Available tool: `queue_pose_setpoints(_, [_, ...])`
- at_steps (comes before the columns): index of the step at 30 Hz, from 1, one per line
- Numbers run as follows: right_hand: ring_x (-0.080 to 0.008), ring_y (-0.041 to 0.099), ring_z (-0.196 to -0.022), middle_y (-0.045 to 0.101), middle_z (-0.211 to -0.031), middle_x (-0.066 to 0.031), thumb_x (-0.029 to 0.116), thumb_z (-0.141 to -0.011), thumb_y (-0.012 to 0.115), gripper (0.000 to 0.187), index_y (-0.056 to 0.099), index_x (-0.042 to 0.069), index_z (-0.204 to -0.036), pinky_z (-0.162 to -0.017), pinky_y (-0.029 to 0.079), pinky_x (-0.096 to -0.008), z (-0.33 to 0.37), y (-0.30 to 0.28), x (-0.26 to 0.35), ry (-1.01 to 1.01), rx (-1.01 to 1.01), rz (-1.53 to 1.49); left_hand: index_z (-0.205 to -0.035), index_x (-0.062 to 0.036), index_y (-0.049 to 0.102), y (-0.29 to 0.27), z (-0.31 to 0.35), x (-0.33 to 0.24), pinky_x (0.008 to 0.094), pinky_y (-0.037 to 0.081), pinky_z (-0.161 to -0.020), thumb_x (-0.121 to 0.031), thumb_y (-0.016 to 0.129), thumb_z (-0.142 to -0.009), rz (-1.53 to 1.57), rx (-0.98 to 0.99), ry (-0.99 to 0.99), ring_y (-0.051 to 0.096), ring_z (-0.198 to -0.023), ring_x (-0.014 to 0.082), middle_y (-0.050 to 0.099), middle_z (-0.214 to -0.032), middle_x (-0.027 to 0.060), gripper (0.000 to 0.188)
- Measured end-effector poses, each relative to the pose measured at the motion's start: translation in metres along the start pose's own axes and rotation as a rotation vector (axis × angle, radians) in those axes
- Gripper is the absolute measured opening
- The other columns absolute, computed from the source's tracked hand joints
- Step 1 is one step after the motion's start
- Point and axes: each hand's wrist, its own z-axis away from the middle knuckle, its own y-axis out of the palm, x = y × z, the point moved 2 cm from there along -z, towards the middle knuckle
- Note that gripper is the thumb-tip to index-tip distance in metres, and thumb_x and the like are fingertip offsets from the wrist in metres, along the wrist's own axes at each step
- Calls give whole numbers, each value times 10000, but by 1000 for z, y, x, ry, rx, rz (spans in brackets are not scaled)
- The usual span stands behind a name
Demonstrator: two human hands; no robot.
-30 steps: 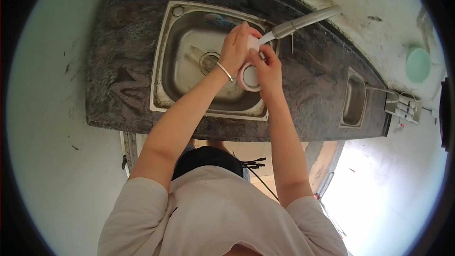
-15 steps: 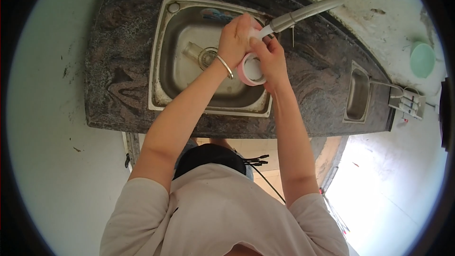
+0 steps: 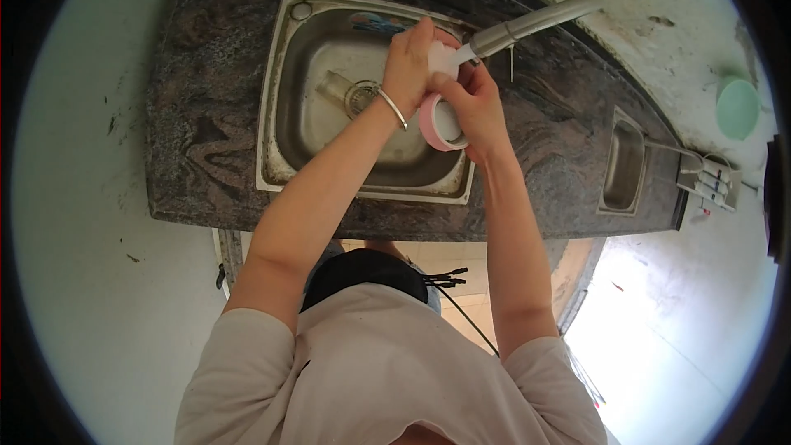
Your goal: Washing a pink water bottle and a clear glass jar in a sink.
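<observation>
Both hands are together over the right side of a steel sink [image 3: 265, 140], beneath the tap [image 3: 527, 21]. Water runs from the tap onto a white patch between the hands; I cannot tell whether it is foam or a solid part. My left hand [image 3: 405, 66], with a bangle at its wrist, is closed there, its grip largely hidden. My right hand [image 3: 484, 115] is wrapped round a pink cup-like container [image 3: 430, 125], whose white-lined round opening faces me. A clear glass vessel [image 3: 332, 86] lies in the sink, beside a round ring that looks like the drain.
Dark stone-patterned counter [image 3: 206, 115] surrounds the sink. A smaller steel basin [image 3: 624, 166] is set into it at the right. Farther right are a pale green bowl [image 3: 737, 107] and white filter-like fittings [image 3: 713, 181] with tubing. Black cables [image 3: 449, 280] hang at my waist.
My right hand and the pink container have shifted slightly right. The container is turned a little, showing more of its pink outside. More white shows between the hands.
</observation>
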Motion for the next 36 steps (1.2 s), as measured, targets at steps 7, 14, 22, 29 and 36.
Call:
queue_pose_setpoints(7, [-127, 574, -914, 596, -1046, -64, 106, -832, 610, 366, 504, -2, -1165, -784, 475, -280, -4, -2, -4, 107, -40, -58, -869, 47, 615, -4, -3, 4, 281, 461, -687, -393, 413, -957, -183, 17, 150, 563, -704, 153, 621, -791, 84, 492])
queue_pose_setpoints(14, [-113, 575, -880, 599, -1021, -53, 105, -840, 615, 361, 507, 3, -1169, -760, 473, -258, -8, -5, -3, 58, -35, -121, -914, 19, 613, -4, -6, -2, 297, 475, -683, -276, 425, -951, -573, 29, 486, 591, -757, 198, 618, -880, 87, 352])
queue_pose_setpoints(22, [-104, 565, -844, 599, -967, -49, 104, -826, 624, 405, 496, -1, -1196, -739, 460, -246, -5, 1, -13, -74, -14, 36, -970, 0, 586, -4, -3, 5, 323, 468, -744, -299, 414, -952, 301, 42, -477, 586, -806, 204, 613, -881, 93, 345])
queue_pose_setpoints(29, [-125, 573, -873, 601, -1001, -69, 131, -820, 631, 387, 507, -7, -1159, -750, 467, -261, -9, 0, -9, 45, -26, -78, -960, 8, 595, -5, -7, 1, 300, 481, -736, -392, 395, -961, -19, 61, 23, 579, -781, 193, 608, -875, 96, 447])
queue_pose_setpoints(36, [-128, 570, -899, 596, -1029, -71, 127, -820, 632, 395, 504, 3, -1173, -779, 462, -268, -13, -1, -4, 86, -38, -62, -964, 10, 606, -10, -7, 1, 312, 505, -711, -482, 329, -975, -430, 13, 362, 590, -758, 197, 610, -895, 107, 565])
